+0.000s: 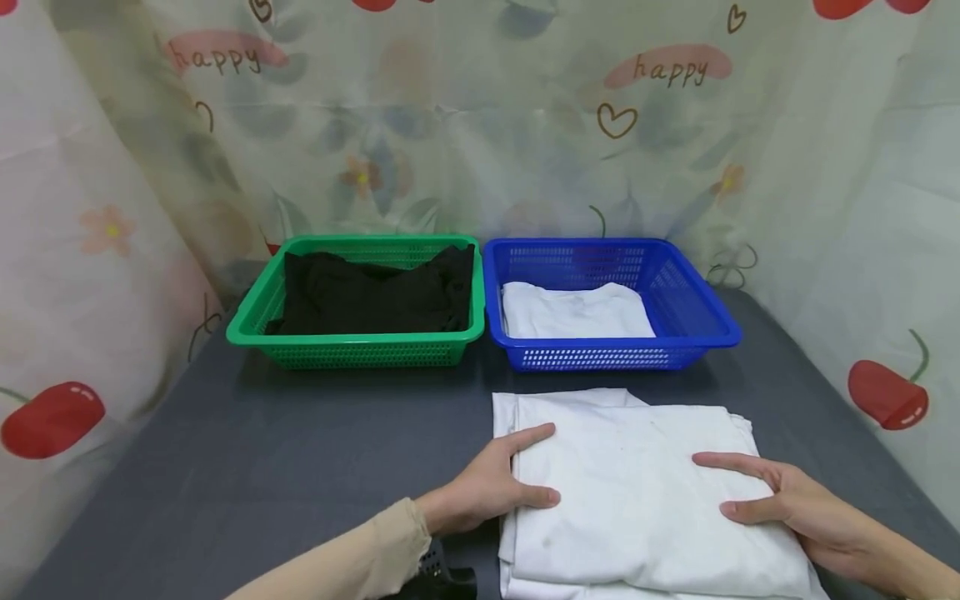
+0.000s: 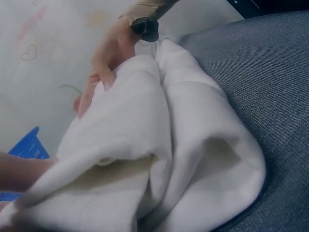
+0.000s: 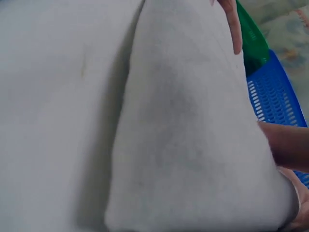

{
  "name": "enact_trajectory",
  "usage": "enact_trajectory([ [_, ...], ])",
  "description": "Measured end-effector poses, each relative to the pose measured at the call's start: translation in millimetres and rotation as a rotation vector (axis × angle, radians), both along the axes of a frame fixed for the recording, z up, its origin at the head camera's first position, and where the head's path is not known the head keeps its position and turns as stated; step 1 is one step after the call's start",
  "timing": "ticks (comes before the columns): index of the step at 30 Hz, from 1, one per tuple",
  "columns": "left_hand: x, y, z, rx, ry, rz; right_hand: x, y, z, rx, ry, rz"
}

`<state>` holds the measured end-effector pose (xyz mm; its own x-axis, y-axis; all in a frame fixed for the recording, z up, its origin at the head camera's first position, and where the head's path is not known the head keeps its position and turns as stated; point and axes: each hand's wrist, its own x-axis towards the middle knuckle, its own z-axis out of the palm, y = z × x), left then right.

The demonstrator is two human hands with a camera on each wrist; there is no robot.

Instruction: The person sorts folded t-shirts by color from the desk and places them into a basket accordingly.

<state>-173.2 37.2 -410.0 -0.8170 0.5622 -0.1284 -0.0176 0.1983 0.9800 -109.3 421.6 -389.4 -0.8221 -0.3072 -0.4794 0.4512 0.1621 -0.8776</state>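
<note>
A folded white cloth [image 1: 630, 500] lies on the dark grey table in front of me, atop further white cloth layers [image 1: 573, 398]. My left hand [image 1: 487, 483] grips its left edge, thumb and index finger spread over the top and the other fingers hidden at the side. On the opposite edge, my right hand [image 1: 806, 508] holds it with thumb and index finger on top. In the left wrist view the cloth's folds [image 2: 120, 116] gape open at the near end. The right wrist view has the cloth [image 3: 183, 135] raised in a ridge, with right-hand fingers [image 3: 289, 145] at its edge.
Behind the cloth stand a green basket [image 1: 360, 340] with folded black cloth [image 1: 367, 296] and a blue basket [image 1: 622, 342] with folded white cloth [image 1: 577, 312]. Printed curtains [image 1: 465, 150] enclose the grey table [image 1: 300, 450]. A black object [image 1: 442, 575] shows below my left wrist.
</note>
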Motion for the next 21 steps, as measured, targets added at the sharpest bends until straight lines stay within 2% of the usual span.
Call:
enact_trajectory([
  [4, -0.3, -2.5, 3.1, 0.043, 0.025, -0.008, 3.2, -0.3, 10.3, 0.01, 0.071, 0.014],
  [9, -1.0, -5.6, 10.7, 0.115, 0.05, -0.039, 6.3, -4.4, 27.4, 0.074, 0.162, 0.034],
  [12, -0.9, -7.7, 16.4, 0.13, 0.062, -0.054, 7.5, -5.9, 39.1, 0.067, 0.181, 0.045],
  [18, -1.6, -16.4, 33.2, 0.152, 0.109, -0.07, 5.8, -7.7, 59.8, 0.072, 0.249, 0.038],
  [21, -2.4, -22.0, 43.4, 0.165, 0.146, -0.074, 2.4, -9.2, 67.5, 0.052, 0.295, 0.062],
])
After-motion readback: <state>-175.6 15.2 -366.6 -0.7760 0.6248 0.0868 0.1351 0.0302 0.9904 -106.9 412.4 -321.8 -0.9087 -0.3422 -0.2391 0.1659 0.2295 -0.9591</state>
